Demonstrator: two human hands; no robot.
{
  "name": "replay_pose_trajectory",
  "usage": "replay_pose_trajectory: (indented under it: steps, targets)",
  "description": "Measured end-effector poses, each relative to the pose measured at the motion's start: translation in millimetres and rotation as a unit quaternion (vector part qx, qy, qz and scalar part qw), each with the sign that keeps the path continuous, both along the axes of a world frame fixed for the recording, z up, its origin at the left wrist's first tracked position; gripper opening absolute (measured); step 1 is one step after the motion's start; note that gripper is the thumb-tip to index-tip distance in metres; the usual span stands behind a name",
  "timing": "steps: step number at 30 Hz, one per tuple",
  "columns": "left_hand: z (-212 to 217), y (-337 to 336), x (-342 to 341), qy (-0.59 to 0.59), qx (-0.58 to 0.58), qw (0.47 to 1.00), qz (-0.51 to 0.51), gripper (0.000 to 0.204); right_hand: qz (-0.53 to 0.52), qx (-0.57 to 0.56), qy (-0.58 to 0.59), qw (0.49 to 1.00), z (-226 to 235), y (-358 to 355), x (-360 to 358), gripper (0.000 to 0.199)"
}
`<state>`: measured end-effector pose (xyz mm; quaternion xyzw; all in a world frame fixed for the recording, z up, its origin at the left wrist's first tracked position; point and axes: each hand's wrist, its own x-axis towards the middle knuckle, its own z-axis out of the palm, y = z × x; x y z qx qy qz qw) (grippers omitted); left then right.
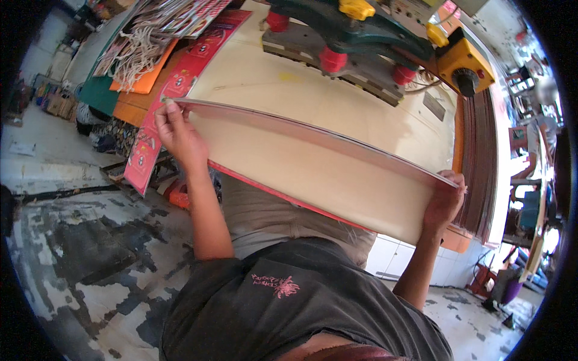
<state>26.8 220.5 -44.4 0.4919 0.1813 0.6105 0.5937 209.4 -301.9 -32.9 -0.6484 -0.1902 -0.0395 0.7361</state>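
A long, narrow, thin strip [313, 133] with a dark upper edge and a pinkish-grey face stretches slantwise across the front of the work surface. My left hand [182, 133] pinches its left end between thumb and fingers. At the other end, my right hand [445, 195] has its fingers closed over the strip; its palm side is partly hidden. Beneath and nearer to me lies a cream surface [319, 180] with a red lower edge. Whether that surface belongs to the strip or to the table I cannot tell.
Beyond the strip stands a dark green press head [367, 36] with red cushions and a yellow-black control box [466, 66]. A red printed sheet [144, 150] overhangs the left side. Printed pieces with white cords [132, 60] lie behind it. Stacked brown sheets [481, 162] line the right.
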Motion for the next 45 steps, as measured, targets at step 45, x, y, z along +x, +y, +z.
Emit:
replay_pose_trajectory:
  steps: [45]
  targets:
    - [5.6,1.2,4.8,0.152,0.022,0.988,0.009,0.022,-0.177,-0.243,0.084,0.95,46.0,11.0,-30.9,0.046]
